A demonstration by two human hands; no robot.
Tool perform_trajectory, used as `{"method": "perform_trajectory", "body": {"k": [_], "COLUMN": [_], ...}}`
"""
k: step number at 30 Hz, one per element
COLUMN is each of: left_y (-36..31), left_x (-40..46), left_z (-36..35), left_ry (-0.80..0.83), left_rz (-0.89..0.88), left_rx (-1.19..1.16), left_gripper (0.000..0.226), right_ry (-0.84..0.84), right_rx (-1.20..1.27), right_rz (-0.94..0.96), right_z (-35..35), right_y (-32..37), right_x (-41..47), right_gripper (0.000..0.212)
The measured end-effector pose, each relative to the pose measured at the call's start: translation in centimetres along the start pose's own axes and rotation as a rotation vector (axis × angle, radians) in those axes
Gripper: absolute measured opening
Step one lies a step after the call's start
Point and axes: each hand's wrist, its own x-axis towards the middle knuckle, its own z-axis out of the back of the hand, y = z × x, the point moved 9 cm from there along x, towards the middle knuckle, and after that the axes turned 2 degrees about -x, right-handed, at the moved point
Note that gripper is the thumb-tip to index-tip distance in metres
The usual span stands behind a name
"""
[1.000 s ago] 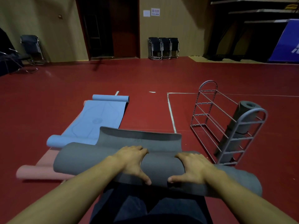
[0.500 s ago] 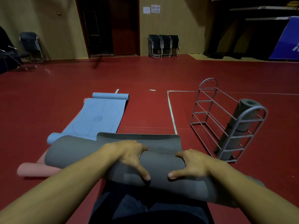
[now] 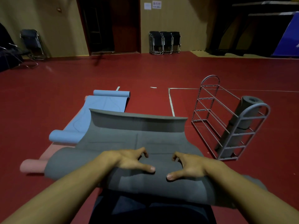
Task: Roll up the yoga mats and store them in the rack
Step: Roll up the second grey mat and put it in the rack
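A grey yoga mat (image 3: 137,136) lies partly rolled in front of me, its far edge curling up. The roll sits against my knees. My left hand (image 3: 129,160) and my right hand (image 3: 189,167) sit side by side on top of the roll, fingers curled over its front, thumbs pointing toward me. A blue mat (image 3: 103,105) lies flat on the left with both ends curled. A pink mat (image 3: 32,165) lies under it, its rolled end sticking out at the left. The grey wire rack (image 3: 210,76) stands to the right and holds one rolled grey mat (image 3: 242,117).
The red floor carries a white taped line (image 3: 171,104) between the mats and the rack. Folded chairs (image 3: 164,42) lean on the far wall beside a dark doorway. Another chair (image 3: 32,44) stands at the far left, and a blue panel (image 3: 289,34) at the far right.
The roll has come back toward me and more flat grey mat shows beyond it. Both hands stay on the roll, fingers now curled further over its front.
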Motion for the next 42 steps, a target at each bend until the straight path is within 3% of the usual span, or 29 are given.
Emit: {"method": "perform_trajectory", "body": {"k": [7, 10, 12, 15, 18, 23, 26, 30, 34, 38, 42], "left_y": [-1.4, -1.5, -1.8, -2.0, -2.0, -2.7, -2.9, -3.3, -4.1, -4.1, -4.2], "left_x": [0.2, 0.9, 1.2, 1.5, 1.9, 1.6, 1.6, 1.6, 1.6, 1.4, 0.7], "left_z": [1.5, 1.8, 2.2, 2.0, 1.1, 2.1, 2.5, 3.2, 3.6, 4.0, 3.6], "left_ry": [-0.366, -0.418, -0.446, -0.403, -0.393, -0.617, -0.686, -0.809, -0.947, -1.013, -0.983], "left_rz": [-0.205, -0.167, -0.117, -0.061, -0.054, -0.127, -0.158, -0.171, -0.185, -0.187, -0.192], "left_rx": [0.225, 0.215, 0.236, 0.319, 0.403, 0.519, 0.515, 0.492, 0.507, 0.522, 0.522], "left_gripper": [0.059, 0.048, 0.047, 0.063, 0.082, 0.099, 0.082, 0.062, 0.05, 0.044, 0.043], "right_ry": [-0.038, -0.087, -0.134, -0.163, -0.215, -0.349, -0.411, -0.341, -0.309, -0.324, -0.36], "right_rx": [-0.061, -0.009, 0.048, 0.063, 0.051, 0.0, -0.059, -0.188, -0.334, -0.267, -0.218], "right_rz": [-0.017, -0.027, -0.045, -0.067, -0.047, 0.047, 0.061, 0.019, -0.006, 0.007, 0.031], "right_z": [0.8, 1.4, 1.7, 2.1, 2.8, 3.7, 4.2, 3.6, 2.6, 2.3, 2.5], "right_y": [-0.4, -0.8, -1.2, -1.1, -0.7, 0.9, 1.3, 1.5, 1.6, 1.3, 1.2], "right_x": [0.7, 1.2, 1.2, 1.3, 1.6, 1.5, 1.2, 1.0, 1.7, 2.0, 2.0], "right_gripper": [0.099, 0.103, 0.088, 0.057, 0.042, 0.031, 0.036, 0.084, 0.104, 0.099, 0.075]}}
